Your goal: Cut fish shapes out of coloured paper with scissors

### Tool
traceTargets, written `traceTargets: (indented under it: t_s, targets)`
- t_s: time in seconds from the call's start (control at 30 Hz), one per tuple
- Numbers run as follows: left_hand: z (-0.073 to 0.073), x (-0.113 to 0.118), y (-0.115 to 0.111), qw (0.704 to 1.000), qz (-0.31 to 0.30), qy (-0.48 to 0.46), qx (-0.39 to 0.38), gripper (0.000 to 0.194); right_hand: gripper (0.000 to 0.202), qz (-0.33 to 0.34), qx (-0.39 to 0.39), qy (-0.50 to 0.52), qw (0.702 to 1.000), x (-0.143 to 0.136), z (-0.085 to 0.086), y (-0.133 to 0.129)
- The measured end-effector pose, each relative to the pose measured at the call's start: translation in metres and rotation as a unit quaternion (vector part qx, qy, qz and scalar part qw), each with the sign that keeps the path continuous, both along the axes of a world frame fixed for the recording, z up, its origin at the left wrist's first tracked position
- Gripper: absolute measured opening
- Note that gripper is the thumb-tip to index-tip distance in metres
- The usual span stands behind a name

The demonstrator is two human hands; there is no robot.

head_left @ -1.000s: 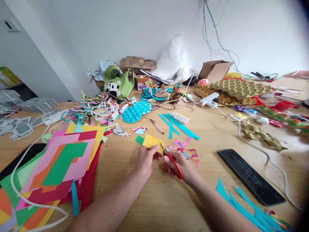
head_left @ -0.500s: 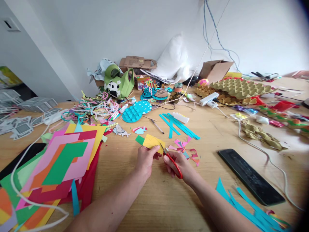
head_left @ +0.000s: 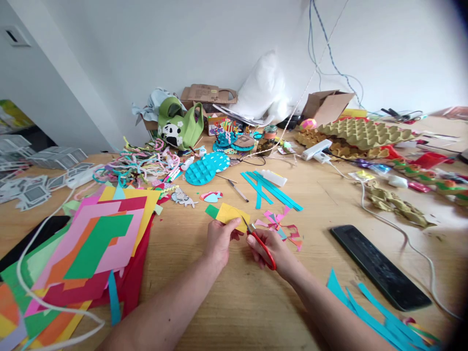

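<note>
Scissors (head_left: 264, 247) with metal blades and red handles, gripped by right-hand fingers (head_left: 251, 241), overlap yellow rectangular paper (head_left: 228, 213) left of pink paper scraps (head_left: 271, 217); left-hand fingers (head_left: 231, 227) pinch it. Turn the paper gently; blade bite looks unclear.

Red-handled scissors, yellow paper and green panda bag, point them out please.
Red-handled scissors (head_left: 263, 243): head view, on the red handle.
Yellow paper (head_left: 228, 213): head view, on its upper face.
Green panda bag (head_left: 188, 132): head view, on its front, beside the panda.
</note>
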State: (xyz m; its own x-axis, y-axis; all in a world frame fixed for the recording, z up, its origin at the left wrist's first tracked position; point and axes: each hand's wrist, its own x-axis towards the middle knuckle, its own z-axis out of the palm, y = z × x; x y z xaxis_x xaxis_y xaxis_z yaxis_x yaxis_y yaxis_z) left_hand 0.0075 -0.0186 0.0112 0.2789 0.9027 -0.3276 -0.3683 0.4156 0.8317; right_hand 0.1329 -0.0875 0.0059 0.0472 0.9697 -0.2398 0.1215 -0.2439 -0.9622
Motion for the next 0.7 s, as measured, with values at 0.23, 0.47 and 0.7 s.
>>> traceTargets:
  t_s: [0.23, 0.47, 0.7]
  targets:
    - [0.0006, -0.0006, -0.0004, 1.000, 0.005, 0.014, 0.018, 0.022, 0.055, 0.002, -0.003, -0.001, 1.000, 0.0002, -0.0010, 0.0003]
    - [0.0008, -0.0005, -0.0006, 1.000, 0.007, 0.016, 0.010, 0.023, 0.056, 0.005, 0.000, -0.016, 1.000, 0.0000, 0.0015, -0.0005]
    - [0.0017, -0.0010, 0.0000, 1.000, -0.001, 0.007, -0.009, 0.024, 0.055, 0.008, -0.005, -0.023, 1.000, 0.0001, 0.0007, 0.0008]
